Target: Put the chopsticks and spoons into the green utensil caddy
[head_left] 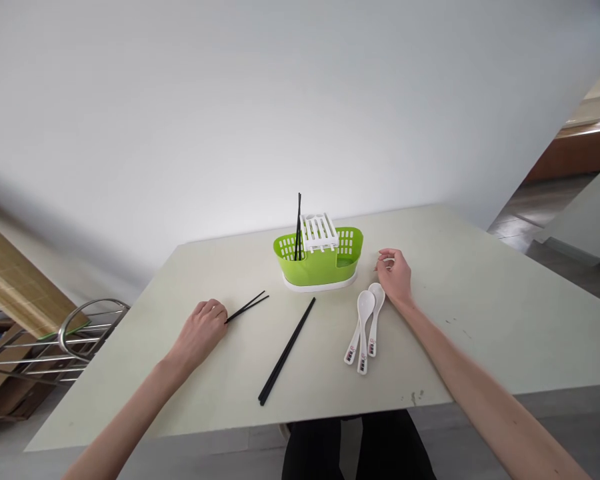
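There on the left was the left hand [206, 329], low over the pale table [205, 393], its fingers closed on a pair of black chopsticks [237, 313]! The tips poked out past the knuckles, slightly spread, pointing towards the green basket [317, 270]; just how the fingers wrapped underneath was hard to say, with the back of the hand in the way. Over on the other side, the right hand [394, 272] lay relaxed, fingers half-curled with a gap to the thumb, just beside three white spoons [365, 303]. And what a pile that was: bowls overlapping at the far end, printed handles fanned towards the person's black trousers [313, 447]!

Centre stage, the basket sat on its white base [320, 287], near the wall [230, 100], a slatted white rack [325, 244] across its middle. One black pair [299, 223] stood upright in its left compartment, leaning only a touch. Between the left hand and the spoons, another black pair [287, 350] lay slantwise on the tabletop, sticks side by side!
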A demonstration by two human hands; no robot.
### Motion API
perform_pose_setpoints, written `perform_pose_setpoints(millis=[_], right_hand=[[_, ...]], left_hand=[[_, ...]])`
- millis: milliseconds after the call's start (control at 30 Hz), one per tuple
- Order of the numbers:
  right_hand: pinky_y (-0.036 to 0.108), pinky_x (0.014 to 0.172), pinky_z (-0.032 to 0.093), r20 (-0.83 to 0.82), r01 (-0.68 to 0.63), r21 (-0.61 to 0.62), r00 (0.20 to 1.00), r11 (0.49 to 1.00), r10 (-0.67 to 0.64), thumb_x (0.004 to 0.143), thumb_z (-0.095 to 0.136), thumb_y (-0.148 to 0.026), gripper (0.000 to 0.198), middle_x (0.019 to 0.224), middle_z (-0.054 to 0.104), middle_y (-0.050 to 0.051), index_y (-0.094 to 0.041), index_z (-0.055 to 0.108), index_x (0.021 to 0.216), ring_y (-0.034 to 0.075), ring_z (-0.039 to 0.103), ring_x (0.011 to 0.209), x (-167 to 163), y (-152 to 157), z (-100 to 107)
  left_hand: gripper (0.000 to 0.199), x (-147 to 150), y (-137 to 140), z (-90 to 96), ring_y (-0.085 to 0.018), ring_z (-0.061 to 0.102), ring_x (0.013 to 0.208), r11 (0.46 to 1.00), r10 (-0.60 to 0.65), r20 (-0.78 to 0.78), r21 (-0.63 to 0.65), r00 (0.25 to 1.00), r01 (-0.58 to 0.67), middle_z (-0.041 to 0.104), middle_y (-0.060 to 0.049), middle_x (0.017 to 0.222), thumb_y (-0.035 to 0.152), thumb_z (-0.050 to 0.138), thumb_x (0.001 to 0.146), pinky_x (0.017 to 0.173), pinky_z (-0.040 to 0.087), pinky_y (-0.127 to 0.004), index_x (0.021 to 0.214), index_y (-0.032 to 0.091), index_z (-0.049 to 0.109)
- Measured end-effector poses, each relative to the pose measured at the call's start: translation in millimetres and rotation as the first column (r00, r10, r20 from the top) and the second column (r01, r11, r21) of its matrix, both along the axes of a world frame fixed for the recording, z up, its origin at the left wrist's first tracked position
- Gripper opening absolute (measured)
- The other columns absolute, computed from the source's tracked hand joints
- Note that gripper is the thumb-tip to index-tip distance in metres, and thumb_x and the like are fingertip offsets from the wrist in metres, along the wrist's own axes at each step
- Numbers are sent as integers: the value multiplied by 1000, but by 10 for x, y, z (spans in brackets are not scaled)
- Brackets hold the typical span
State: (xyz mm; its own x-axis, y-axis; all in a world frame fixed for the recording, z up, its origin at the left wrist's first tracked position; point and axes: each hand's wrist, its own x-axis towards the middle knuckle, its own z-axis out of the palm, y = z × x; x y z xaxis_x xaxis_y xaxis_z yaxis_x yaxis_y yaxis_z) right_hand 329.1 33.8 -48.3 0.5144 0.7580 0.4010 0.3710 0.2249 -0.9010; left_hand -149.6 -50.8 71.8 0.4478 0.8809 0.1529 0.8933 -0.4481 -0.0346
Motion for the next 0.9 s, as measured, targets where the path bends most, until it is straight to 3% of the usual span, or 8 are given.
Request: perform_pose_setpoints(millis=[133, 233, 333, 433, 533, 633, 767, 900], right_hand=[[34, 68, 52, -12, -5, 2, 1000, 1000, 5, 82, 55, -28, 25, 97, 67, 3, -22, 59, 106, 17, 65, 68, -2, -7, 5], [35, 69, 52, -18, -7, 2, 1000, 1000, 7, 83, 55, -28, 24, 98, 67, 3, -22, 59, 106, 17, 65, 66, -5, -16, 18], [35, 69, 52, -30, -7, 3, 1000, 1000, 7, 83, 54, -27, 24, 96, 67, 3, -22, 59, 106, 17, 65, 67, -3, -19, 30], [35, 70, 52, -46, 3, -1, 999, 1000, -3, 82, 53, -27, 24, 96, 67, 3, -22, 59, 105, 18, 65, 67, 0, -19, 38], [35, 73, 52, -55, 5, -8, 998, 1000, -5, 83, 53, -28, 23, 96, 68, 3, -22, 60, 104, 17, 66, 67, -4, -20, 39], [36, 73, 53, -57, -5, -9, 998, 1000, 5, 84, 53, -29, 23, 96, 68, 3, -23, 60, 104, 18, 66, 68, -15, -21, 37], [36, 74, 53, -64, -10, -17, 998, 1000, 9, 84, 53, -31, 23, 97, 69, 4, -23, 60, 104, 19, 66, 70, -25, -16, 40], [36, 75, 52, -74, 1, -31, 997, 1000, -3, 86, 53, -33, 21, 101, 71, 5, -23, 61, 103, 19, 66, 71, -28, -12, 50]], left_hand=[[22, 64, 83, 24, -35, 66, 104, 999, 26, -37, 18, 999, -26, 74, -14, 84, 29, 52, 87, 97, 48, -49, 72, 26, 68], [24, 123, 133, 85, -35, 67, 106, 999, 30, -159, -12, 987, -32, 75, -15, 87, 21, 50, 86, 98, 47, -49, 71, 23, 68], [26, 171, 176, 191, -34, 68, 108, 996, 20, -285, -74, 958, -43, 77, -15, 91, 18, 49, 87, 98, 46, -48, 71, 22, 69], [24, 192, 235, 350, -32, 70, 105, 993, 47, -265, -88, 963, -72, 80, -11, 95, 24, 51, 89, 99, 47, -46, 75, 23, 71], [21, 224, 310, 576, -31, 73, 101, 982, 183, -74, -30, 980, -186, 81, -7, 104, 37, 57, 88, 93, 51, -42, 84, 26, 75], [31, 354, 371, 848, -30, 76, 93, 943, 326, 241, -14, 914, -333, 82, -5, 98, 54, 63, 85, 79, 55, -36, 92, 27, 76], [38, 722, 431, 1175, -28, 79, 89, 921, 332, 632, -57, 700, -386, 82, -5, 101, 61, 72, 82, 65, 56, -30, 91, 25, 73], [42, 1152, 558, 1350, -25, 81, 88, 955, 198, 876, -72, 439, -287, 81, -7, 111, 54, 80, 81, 78, 63, -32, 103, 21, 69]])
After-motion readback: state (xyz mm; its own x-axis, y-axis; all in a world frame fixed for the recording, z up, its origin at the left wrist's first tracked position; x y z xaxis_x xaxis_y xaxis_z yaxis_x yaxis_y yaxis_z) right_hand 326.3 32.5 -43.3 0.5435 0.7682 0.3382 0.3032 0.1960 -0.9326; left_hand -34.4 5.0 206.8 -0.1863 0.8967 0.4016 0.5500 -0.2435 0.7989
